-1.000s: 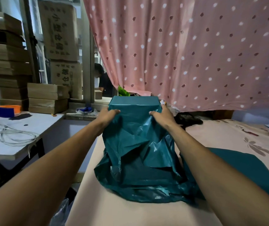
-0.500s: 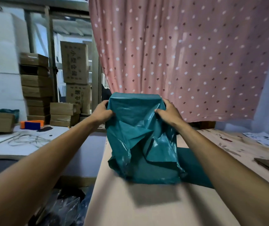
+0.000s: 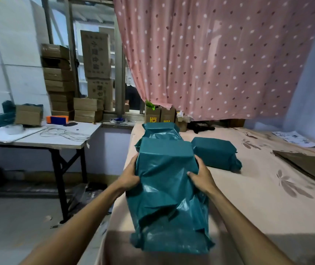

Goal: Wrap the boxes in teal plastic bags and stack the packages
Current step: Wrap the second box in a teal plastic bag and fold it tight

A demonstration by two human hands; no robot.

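Head view
Left hand: your left hand (image 3: 130, 176) is pressing against the left side of the teal bagged box (image 3: 167, 169), fingers wrapping the plastic.
Right hand: your right hand (image 3: 200, 175) is gripping the right side of the same package, thumb lying across the crinkled front face.
Held package: you are holding the bagged box between both hands above the near end of the bed (image 3: 257, 197); its top face is showing flat and taut.
Loose bag end: the open end of the teal plastic (image 3: 170, 240) is hanging down toward you in slack folds, with its lower edge reaching the bed's near edge.
Second package: another teal wrapped package (image 3: 161, 130) is sitting just behind the one you are holding, partly hidden by it.
Third package: a teal wrapped package (image 3: 215, 153) is lying on the bed to the right of your hands, close beside the held one but apart from it.
Unwrapped boxes: small brown cartons (image 3: 160, 114) are standing at the far end of the bed, under the pink dotted curtain (image 3: 219, 54).
Flat cardboard: a flattened sheet (image 3: 305, 165) is lying on the bed far to the right.
Bench: the white bench (image 3: 38, 139) on your left is carrying a coil of white cable (image 3: 65, 133) and a roll of tape (image 3: 14, 129).
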